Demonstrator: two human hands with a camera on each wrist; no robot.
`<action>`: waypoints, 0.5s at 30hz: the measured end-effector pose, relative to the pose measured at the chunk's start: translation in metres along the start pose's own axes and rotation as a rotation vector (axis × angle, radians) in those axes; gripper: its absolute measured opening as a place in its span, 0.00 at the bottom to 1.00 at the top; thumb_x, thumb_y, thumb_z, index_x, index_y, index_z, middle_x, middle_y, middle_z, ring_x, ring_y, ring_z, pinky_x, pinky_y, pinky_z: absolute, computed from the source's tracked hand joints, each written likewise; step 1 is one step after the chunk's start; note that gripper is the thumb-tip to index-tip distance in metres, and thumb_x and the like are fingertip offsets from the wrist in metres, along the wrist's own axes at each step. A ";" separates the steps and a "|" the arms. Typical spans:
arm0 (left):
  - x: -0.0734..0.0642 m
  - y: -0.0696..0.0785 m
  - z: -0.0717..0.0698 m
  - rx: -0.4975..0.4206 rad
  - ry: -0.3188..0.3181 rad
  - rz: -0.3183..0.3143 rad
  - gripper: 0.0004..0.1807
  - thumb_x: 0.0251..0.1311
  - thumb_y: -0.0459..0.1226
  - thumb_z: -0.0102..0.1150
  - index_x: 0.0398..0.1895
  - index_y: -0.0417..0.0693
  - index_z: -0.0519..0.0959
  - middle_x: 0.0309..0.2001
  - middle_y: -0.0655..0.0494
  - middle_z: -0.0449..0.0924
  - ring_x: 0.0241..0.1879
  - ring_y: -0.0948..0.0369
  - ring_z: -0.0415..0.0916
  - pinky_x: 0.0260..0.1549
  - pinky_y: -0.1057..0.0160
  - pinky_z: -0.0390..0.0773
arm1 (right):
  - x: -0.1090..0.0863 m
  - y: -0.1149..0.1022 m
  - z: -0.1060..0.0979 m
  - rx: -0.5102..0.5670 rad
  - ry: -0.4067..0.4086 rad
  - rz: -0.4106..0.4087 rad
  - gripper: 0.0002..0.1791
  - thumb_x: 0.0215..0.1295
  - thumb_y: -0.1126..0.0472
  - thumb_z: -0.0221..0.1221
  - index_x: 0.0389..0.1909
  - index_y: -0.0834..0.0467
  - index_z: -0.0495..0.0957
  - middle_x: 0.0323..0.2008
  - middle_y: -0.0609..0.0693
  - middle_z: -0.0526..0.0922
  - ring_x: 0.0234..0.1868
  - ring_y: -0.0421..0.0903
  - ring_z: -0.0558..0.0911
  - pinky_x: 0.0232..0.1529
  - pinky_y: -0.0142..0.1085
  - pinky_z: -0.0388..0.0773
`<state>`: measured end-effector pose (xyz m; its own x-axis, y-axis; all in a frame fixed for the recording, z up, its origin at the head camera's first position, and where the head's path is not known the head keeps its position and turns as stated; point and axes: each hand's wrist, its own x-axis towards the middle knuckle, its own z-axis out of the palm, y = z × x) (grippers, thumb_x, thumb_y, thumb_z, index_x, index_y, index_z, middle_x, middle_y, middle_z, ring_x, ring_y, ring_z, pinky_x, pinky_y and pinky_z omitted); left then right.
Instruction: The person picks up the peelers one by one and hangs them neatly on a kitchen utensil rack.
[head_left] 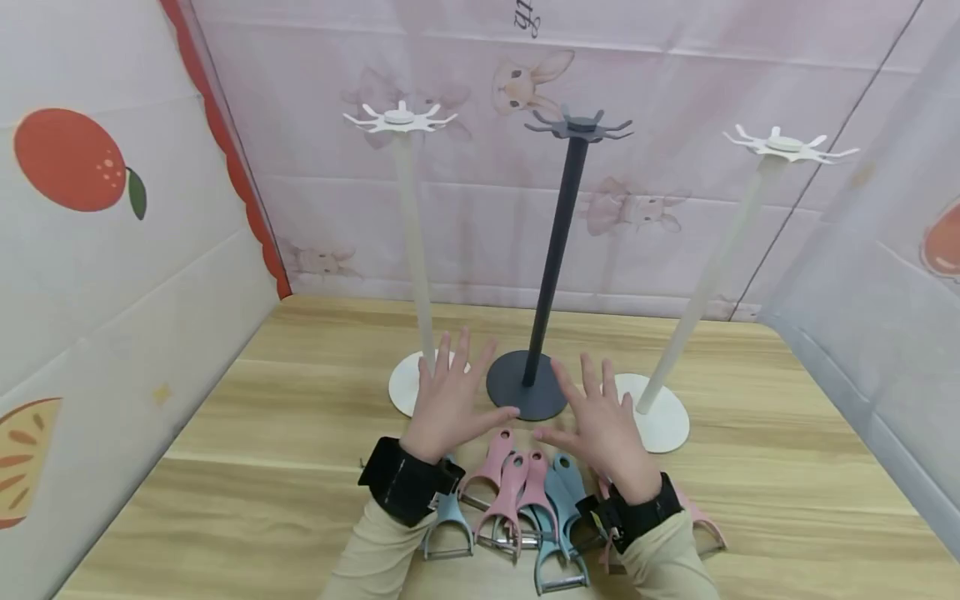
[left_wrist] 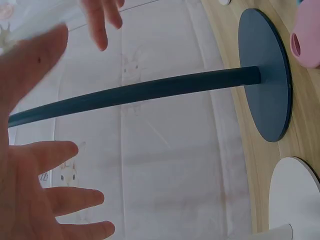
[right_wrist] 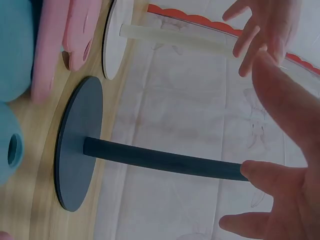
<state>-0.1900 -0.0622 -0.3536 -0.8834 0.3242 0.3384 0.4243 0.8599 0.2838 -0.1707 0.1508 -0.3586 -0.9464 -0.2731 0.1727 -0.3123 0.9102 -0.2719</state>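
In the head view my left hand (head_left: pixel 447 406) has its fingers spread in front of the left white stand (head_left: pixel 411 233), overlapping its round base. Fingers likewise spread, my right hand (head_left: pixel 603 423) appears between the dark grey stand (head_left: pixel 556 258) and the right white stand (head_left: pixel 701 292). Neither hand holds anything. Below and between the wrists lies a pile of Y-shaped peelers, some pink (head_left: pixel 512 487) and some blue (head_left: pixel 448 521), their blades toward me. Part of the pile is hidden under the right wrist. The dark base (left_wrist: pixel 265 75) shows beside a pink peeler handle (left_wrist: pixel 307 35) in the left wrist view.
Each stand carries a ring of hooks on top, such as the dark hook ring (head_left: pixel 582 127). The wooden table (head_left: pixel 247 467) ends at a pink printed cloth (head_left: pixel 480 217) behind. Cloth walls (head_left: pixel 112 275) rise on both sides.
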 end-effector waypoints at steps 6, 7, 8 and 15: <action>0.003 -0.011 -0.003 -0.144 0.176 0.041 0.33 0.55 0.50 0.58 0.60 0.40 0.67 0.60 0.37 0.63 0.62 0.42 0.56 0.55 0.41 0.58 | 0.000 -0.002 0.001 0.003 -0.019 -0.018 0.49 0.48 0.39 0.63 0.68 0.55 0.55 0.66 0.66 0.52 0.66 0.68 0.46 0.49 0.69 0.55; 0.003 -0.013 -0.005 -0.186 0.220 0.045 0.31 0.55 0.47 0.59 0.59 0.39 0.68 0.58 0.37 0.66 0.60 0.42 0.59 0.54 0.43 0.61 | 0.000 -0.003 0.001 0.003 -0.020 -0.022 0.49 0.48 0.39 0.62 0.68 0.55 0.55 0.66 0.66 0.52 0.66 0.68 0.46 0.49 0.69 0.55; 0.003 -0.015 -0.007 -0.234 0.265 0.044 0.29 0.55 0.44 0.59 0.57 0.38 0.69 0.56 0.38 0.68 0.59 0.43 0.62 0.53 0.46 0.63 | -0.001 -0.003 0.000 0.005 -0.020 -0.027 0.48 0.49 0.39 0.62 0.68 0.55 0.55 0.66 0.66 0.53 0.65 0.68 0.47 0.49 0.68 0.56; 0.014 -0.040 -0.012 -0.531 0.557 -0.043 0.14 0.51 0.31 0.59 0.42 0.34 0.75 0.38 0.41 0.77 0.41 0.47 0.74 0.42 0.50 0.72 | -0.008 0.002 0.002 0.000 -0.015 -0.050 0.43 0.53 0.42 0.61 0.66 0.56 0.59 0.64 0.66 0.58 0.65 0.66 0.52 0.48 0.65 0.61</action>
<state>-0.2168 -0.0972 -0.3493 -0.7301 -0.0725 0.6795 0.5549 0.5174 0.6514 -0.1639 0.1545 -0.3629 -0.9306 -0.3231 0.1719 -0.3594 0.8954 -0.2629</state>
